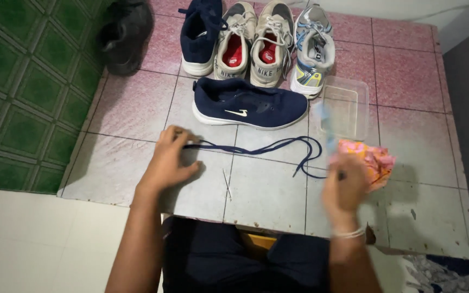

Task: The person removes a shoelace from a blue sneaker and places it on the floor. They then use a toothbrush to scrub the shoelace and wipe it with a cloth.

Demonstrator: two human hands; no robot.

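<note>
Reference landmark: the navy shoe (248, 110) lying on its side on the tiled desk (267, 195), with no lace in it. Far left of the navy shoe, a black shoe (123, 35) lies at the desk edge. In front of the navy shoe and to its left, the left hand (168, 163) presses flat on one end of the navy shoelace (261, 147), fingers (177, 135) curled down over it. The shoelace runs rightward along the desk just in front of the navy shoe and loops near its toe. Behind the navy shoe stand a second navy shoe (202, 35), a grey pair (256, 46) and a grey-blue shoe (313, 51). Right of the navy shoe's toe sits a clear plastic tub (348, 108). In front of the tub, the right hand (346, 190) is motion-blurred; its grip cannot be determined. An orange-pink cloth (373, 160) lies just beside it.
</note>
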